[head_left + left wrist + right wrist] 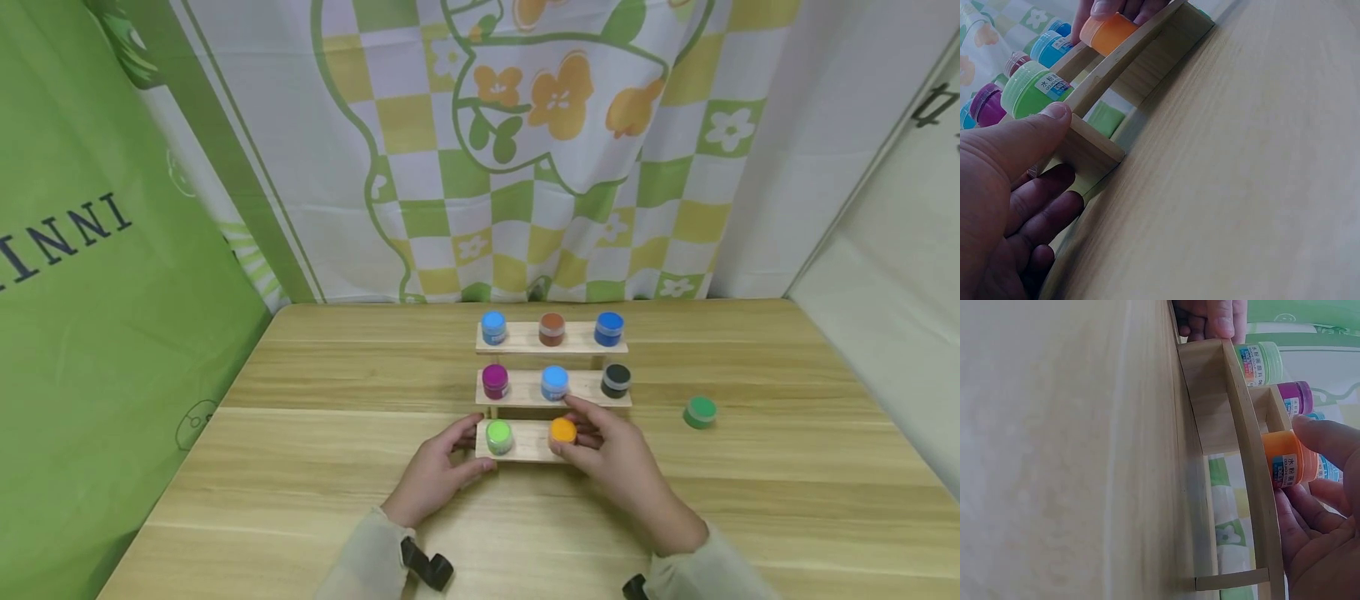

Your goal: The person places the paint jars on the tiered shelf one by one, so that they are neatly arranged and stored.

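A three-tier wooden rack (525,450) holds small paint jars. My right hand (618,458) pinches the orange paint jar (562,432) between thumb and fingers, at the bottom tier. In the right wrist view that orange jar (1283,459) stands upright relative to the board, its label facing out. At the rack's left end, my left hand (435,472) grips the corner; its thumb (1054,115) lies on the front edge with the other fingers curled beside the end piece. Close to that thumb sits a light green jar (498,437) on the same tier.
Purple (495,382), light blue (554,382) and black jars (616,380) line the middle tier. Above them stand another light blue jar (493,327), a brown one (551,329) and a dark blue one (609,329). A green jar (700,412) sits on the table, right of the rack.
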`<state>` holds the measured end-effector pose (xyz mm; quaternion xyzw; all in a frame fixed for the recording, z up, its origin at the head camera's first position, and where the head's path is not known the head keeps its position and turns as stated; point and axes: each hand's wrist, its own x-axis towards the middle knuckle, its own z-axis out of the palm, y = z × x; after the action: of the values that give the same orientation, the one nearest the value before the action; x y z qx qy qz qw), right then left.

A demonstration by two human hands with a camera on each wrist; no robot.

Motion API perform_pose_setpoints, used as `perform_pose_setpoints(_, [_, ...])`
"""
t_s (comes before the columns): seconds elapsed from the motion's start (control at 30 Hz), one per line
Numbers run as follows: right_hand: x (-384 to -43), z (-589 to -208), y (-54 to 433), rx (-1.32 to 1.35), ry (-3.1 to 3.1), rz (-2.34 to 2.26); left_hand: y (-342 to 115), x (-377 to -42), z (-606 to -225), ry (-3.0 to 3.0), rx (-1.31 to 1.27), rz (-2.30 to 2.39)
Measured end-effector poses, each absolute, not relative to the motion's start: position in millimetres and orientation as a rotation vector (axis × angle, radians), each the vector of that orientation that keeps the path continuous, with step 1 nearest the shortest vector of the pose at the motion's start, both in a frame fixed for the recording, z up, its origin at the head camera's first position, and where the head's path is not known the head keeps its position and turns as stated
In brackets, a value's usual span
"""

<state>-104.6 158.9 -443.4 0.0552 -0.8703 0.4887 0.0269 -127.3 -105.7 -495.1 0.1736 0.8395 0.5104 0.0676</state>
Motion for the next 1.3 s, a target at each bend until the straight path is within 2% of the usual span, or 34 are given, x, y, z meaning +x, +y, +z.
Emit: perform_pose_setpoints(1.3, [-103.2,-444.4,150.8,0.069,-2.686,1.509,-105.3,-127.2,-494.6,2.542,0.514,1.523])
